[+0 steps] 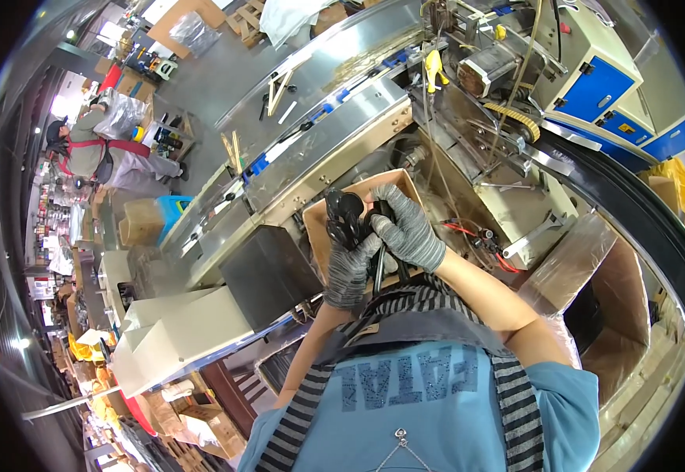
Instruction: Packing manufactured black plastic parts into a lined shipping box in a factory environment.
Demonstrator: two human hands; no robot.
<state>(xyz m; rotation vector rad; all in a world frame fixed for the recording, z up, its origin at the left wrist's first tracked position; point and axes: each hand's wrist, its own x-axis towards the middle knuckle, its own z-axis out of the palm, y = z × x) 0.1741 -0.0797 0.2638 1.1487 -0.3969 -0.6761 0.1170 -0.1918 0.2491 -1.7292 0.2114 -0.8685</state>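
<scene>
Both hands wear grey knitted gloves and meet in front of my chest, over a cardboard box (316,228). My left hand (348,271) is closed around several glossy black parts (345,211) with rounded ends, which stick up past its fingers. My right hand (411,230), just beside it, has its fingers wrapped on another black part (379,211). A thin black piece hangs down between the two hands. The exact kind of these parts cannot be made out, and the gloves hide much of them.
Beyond the box runs a metal machine bed (334,134). A wrench (533,234) lies on a machine ledge at right, near red cables (506,263). A black box-shaped housing (267,275) stands at left. An open, plastic-lined carton (614,315) is at lower right. Another person (114,153) stands far left.
</scene>
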